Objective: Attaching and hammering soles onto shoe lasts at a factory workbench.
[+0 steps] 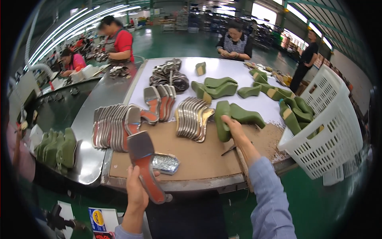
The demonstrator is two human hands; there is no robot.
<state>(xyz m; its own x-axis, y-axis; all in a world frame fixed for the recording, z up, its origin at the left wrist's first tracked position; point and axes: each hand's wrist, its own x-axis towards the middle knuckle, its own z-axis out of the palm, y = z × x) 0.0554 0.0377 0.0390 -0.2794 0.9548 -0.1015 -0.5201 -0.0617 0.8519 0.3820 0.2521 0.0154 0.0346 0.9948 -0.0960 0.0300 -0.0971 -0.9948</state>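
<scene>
My left hand (136, 192) is closed around a shoe sole (147, 169) with a dark shiny front part and an orange-red middle, held tilted over the table's near edge. My right hand (238, 134) grips a green shoe last (223, 119), its thumb lying across the last's side. Another green last (246, 114) lies right beside it. Between my hands, a row of metallic gold-edged soles (191, 119) stands packed together. More silver-edged soles (113, 126) are lined up to the left, with several orange-red ones (161, 101) behind. A foil-wrapped block (166, 163) sits by my left hand.
Green lasts (221, 87) are scattered over the white tabletop (139, 79). A white slotted basket (330, 127) with lasts leans at the right edge. More lasts (57, 148) stand on the metal bench at left. One person (234, 42) works across the table; others are farther back.
</scene>
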